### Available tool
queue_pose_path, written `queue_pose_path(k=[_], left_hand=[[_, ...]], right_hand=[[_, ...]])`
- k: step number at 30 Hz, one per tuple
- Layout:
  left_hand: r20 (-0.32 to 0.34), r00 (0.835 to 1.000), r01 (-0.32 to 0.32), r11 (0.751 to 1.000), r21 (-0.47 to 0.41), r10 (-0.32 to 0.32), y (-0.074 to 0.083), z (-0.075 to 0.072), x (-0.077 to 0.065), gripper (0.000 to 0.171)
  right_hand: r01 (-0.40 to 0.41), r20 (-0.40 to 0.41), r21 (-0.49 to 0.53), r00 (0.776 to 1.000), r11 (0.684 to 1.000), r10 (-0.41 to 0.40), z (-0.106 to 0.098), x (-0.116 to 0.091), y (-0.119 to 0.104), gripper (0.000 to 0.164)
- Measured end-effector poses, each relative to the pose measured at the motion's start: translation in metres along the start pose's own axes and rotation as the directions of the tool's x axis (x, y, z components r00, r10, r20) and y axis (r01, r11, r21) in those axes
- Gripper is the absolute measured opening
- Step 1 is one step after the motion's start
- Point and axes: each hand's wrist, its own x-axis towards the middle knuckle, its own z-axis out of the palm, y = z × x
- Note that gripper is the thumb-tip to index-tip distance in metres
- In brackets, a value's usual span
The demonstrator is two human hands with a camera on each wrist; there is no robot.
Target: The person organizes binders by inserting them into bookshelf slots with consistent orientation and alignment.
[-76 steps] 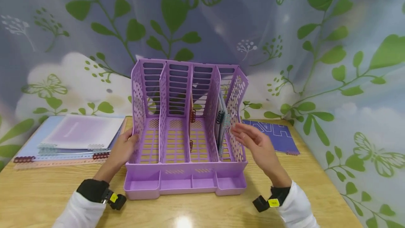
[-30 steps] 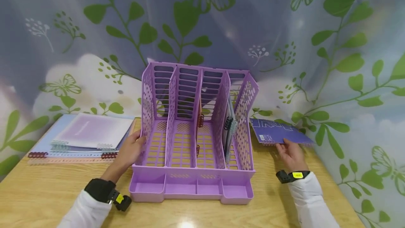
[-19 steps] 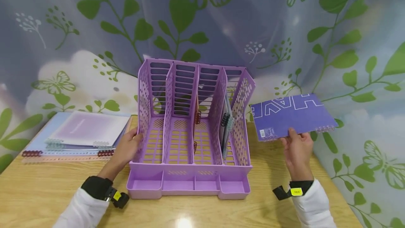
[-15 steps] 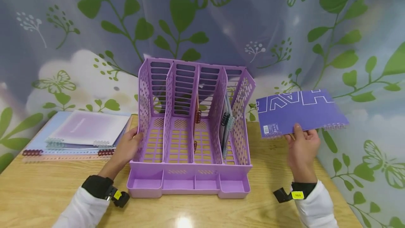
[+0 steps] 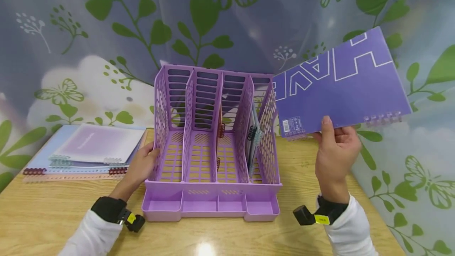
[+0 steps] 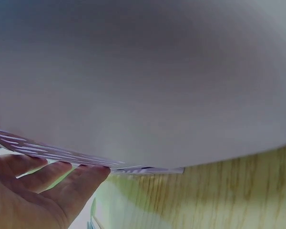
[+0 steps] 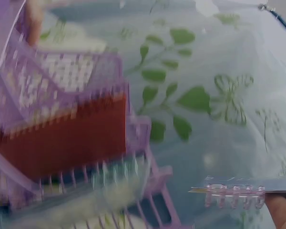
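Observation:
A purple plastic file organizer [image 5: 200, 197] with upright dividers stands mid-table in the head view. My left hand [image 5: 143, 163] holds its left side wall, with fingertips [image 6: 101, 172] against the slotted outer face in the left wrist view. Off to the right, my right hand [image 5: 337, 149] pinches a blue-violet spiral notebook [image 5: 359, 90] by its lower edge, thumb in front. Raised above the table, that notebook tilts upward to the right. Its clear coil [image 7: 234, 194] shows in the right wrist view. Its left edge overlaps the organizer's right wall in the head view.
Left of the organizer lies a stack of spiral notebooks, a pale purple one [image 5: 96, 142] on top. An orange-brown notebook [image 5: 219, 129] and light-coloured notebooks [image 5: 253, 141] stand in the organizer's right-hand slots. A leaf-printed curtain [image 5: 117, 31] hangs behind the wooden table [image 5: 234, 237].
My right hand has moved from beside the organizer to the blue-violet notebook, taken hold of it, lifted it off the table and tilted it up. My left hand has stayed at the organizer's left side.

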Motion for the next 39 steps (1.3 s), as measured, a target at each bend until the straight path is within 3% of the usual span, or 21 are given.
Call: queue_pose_path(k=[4,8,11,14,17,20,23,26,30,32,33,37,39], left_hand=[[-0.005,1.000,-0.010,1.000,0.012,0.010,0.000,0.000,0.000,0.046],[-0.004,1.000,-0.010,1.000,0.007,0.010,0.001,0.001,-0.001,0.047],[-0.005,1.000,-0.007,1.000,0.000,0.007,0.001,0.000,-0.001,0.047],[-0.003,1.000,-0.009,1.000,-0.009,0.009,0.000,0.000,-0.002,0.047],[0.002,1.000,-0.008,1.000,-0.028,0.008,0.000,-0.001,-0.002,0.048],[0.001,1.000,-0.006,0.999,-0.037,0.006,-0.001,-0.001,-0.002,0.047],[0.002,1.000,-0.004,1.000,-0.029,0.004,-0.001,0.000,-0.001,0.047],[0.013,1.000,-0.007,1.000,-0.027,0.008,-0.001,0.001,-0.001,0.048],[0.015,1.000,-0.018,1.000,-0.024,0.018,-0.001,0.001,0.000,0.048],[0.010,1.000,-0.018,1.000,-0.020,0.018,0.000,0.001,0.000,0.048],[0.008,1.000,-0.019,1.000,-0.020,0.019,0.000,0.001,0.000,0.048],[0.016,1.000,-0.014,1.000,-0.027,0.015,0.000,0.000,0.000,0.048],[0.017,1.000,-0.012,0.999,-0.033,0.012,0.000,-0.001,0.000,0.048]], right_hand=[[-0.019,0.077,-0.033,0.997,0.999,0.022,0.025,-0.007,0.000,0.013],[0.013,0.190,-0.172,0.982,0.985,0.020,0.048,-0.015,0.006,0.016],[0.096,0.296,-0.335,0.955,0.937,0.008,0.060,-0.024,0.017,0.017],[0.173,0.401,-0.479,0.915,0.861,0.040,0.069,-0.035,0.029,0.012],[0.189,0.498,-0.566,0.854,0.802,0.150,0.078,-0.046,0.040,0.013],[0.150,0.574,-0.611,0.760,0.777,0.305,0.085,-0.054,0.050,0.015],[0.083,0.597,-0.648,0.672,0.757,0.437,0.087,-0.058,0.058,0.014],[0.059,0.596,-0.679,0.627,0.732,0.502,0.087,-0.058,0.064,0.027],[0.071,0.594,-0.700,0.609,0.710,0.525,0.086,-0.055,0.073,0.038],[0.083,0.593,-0.721,0.587,0.688,0.551,0.086,-0.053,0.080,0.041],[0.100,0.591,-0.739,0.571,0.667,0.570,0.087,-0.051,0.083,0.042],[0.135,0.575,-0.799,0.455,0.585,0.680,0.089,-0.048,0.096,0.050],[0.164,0.565,-0.817,0.418,0.553,0.711,0.091,-0.048,0.098,0.052]])
